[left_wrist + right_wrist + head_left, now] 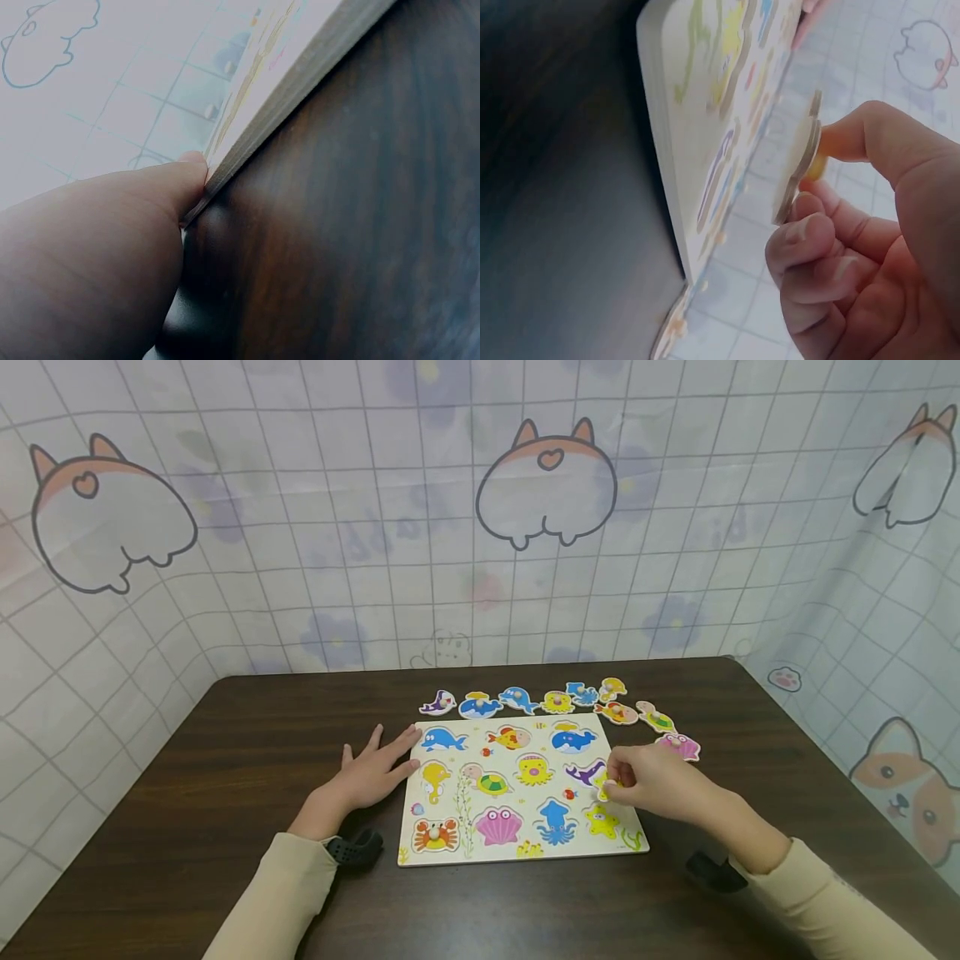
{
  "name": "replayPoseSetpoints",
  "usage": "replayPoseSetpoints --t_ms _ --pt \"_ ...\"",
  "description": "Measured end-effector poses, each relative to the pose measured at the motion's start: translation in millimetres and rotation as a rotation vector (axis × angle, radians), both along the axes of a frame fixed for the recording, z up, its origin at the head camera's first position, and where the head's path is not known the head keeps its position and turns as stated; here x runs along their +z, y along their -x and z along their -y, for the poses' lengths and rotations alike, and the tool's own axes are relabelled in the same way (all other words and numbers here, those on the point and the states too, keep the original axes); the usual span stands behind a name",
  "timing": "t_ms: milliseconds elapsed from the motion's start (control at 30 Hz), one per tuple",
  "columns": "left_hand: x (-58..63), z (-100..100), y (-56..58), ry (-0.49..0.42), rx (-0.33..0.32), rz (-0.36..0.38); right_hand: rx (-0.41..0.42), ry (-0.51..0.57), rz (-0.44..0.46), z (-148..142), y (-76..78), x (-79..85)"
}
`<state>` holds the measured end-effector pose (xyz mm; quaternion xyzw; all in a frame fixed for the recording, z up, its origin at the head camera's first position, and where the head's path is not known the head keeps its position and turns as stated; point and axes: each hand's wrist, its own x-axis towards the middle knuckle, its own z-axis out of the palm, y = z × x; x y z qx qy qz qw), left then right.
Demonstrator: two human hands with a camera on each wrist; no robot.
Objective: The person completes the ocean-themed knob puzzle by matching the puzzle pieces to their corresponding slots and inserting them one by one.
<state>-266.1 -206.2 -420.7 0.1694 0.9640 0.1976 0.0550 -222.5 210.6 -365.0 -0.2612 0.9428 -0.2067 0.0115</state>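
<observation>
A pale wooden puzzle board (480,853) with sea-animal pictures lies flat on the table. My left hand (367,777) is spread at its upper left, fingertips touching the edge; the left wrist view shows the thumb against the board's side. My right hand (663,781) pinches a yellow starfish puzzle piece (801,161) between thumb and fingers, raised off the board near its right side. Below it is the board's printed yellow starfish (602,821). A crab piece (436,835) with a knob sits in the lower left slot.
Loose knobbed pieces line the board's far edge, among them a purple whale (438,702) and a yellow octopus (557,702). A turtle (657,717) and a pink shell (678,745) lie at the right, close to my right hand. A patterned curtain (375,610) encloses the dark wooden table (187,827).
</observation>
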Motion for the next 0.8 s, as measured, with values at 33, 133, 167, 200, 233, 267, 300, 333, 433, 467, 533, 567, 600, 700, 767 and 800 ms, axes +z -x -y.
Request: replayPoseSetpoints --t_ms 33,133,167,200,233,267,300,333,433,467,533,567,600,700,767,800 --pt "0.2 0.0 -0.2 -0.003 0.0 0.005 0.003 -0.008 -0.002 1.3 -0.7 -0.4" --pt "1.0 -0.1 -1.0 -0.01 0.001 0.015 -0.004 -0.039 0.021 5.3 -3.6 -1.9" --pt "1.4 0.0 -1.4 -0.013 0.002 0.02 -0.008 -0.05 0.033 6.6 -4.6 -2.2" --pt "1.9 -0.1 -1.8 -0.017 0.002 0.025 -0.01 -0.061 0.047 7.9 -5.8 -2.3" --pt "2.1 -0.1 -2.1 -0.017 0.002 0.028 -0.012 -0.071 0.061 9.2 -6.8 -2.4" --pt "2.3 0.1 -2.4 -0.017 0.003 0.029 -0.012 -0.078 0.071 10.4 -7.5 -2.5" --pt "2.5 0.3 -2.7 -0.018 0.003 0.032 -0.012 -0.085 0.078 11.6 -7.9 -2.6" --pt "2.6 0.5 -3.1 -0.019 0.004 0.035 -0.013 -0.088 0.087 12.6 -8.6 -2.6" --pt "2.5 0.7 -3.5 -0.018 0.003 0.034 -0.021 -0.097 0.106 14.9 -9.7 -3.2" --pt "2.6 0.7 -3.5 -0.019 0.003 0.034 -0.025 -0.1 0.111 15.5 -10.0 -3.4" --pt "2.6 0.7 -3.5 -0.018 0.002 0.033 -0.03 -0.1 0.127 16.1 -10.9 -4.1" --pt "2.6 0.6 -3.4 -0.018 0.002 0.033 -0.032 -0.103 0.133 16.2 -11.1 -4.7" --pt "2.7 0.6 -3.3 -0.018 0.002 0.032 -0.033 -0.103 0.138 16.3 -11.4 -5.1" --pt "2.7 0.3 -3.2 -0.017 0.003 0.032 -0.031 -0.11 0.143 15.9 -12.0 -6.7" --pt "2.7 0.1 -3.1 -0.017 0.004 0.031 -0.028 -0.117 0.14 15.7 -11.6 -7.6" --pt "2.7 0.1 -3.1 -0.016 0.005 0.031 -0.024 -0.117 0.139 15.4 -11.6 -8.1"
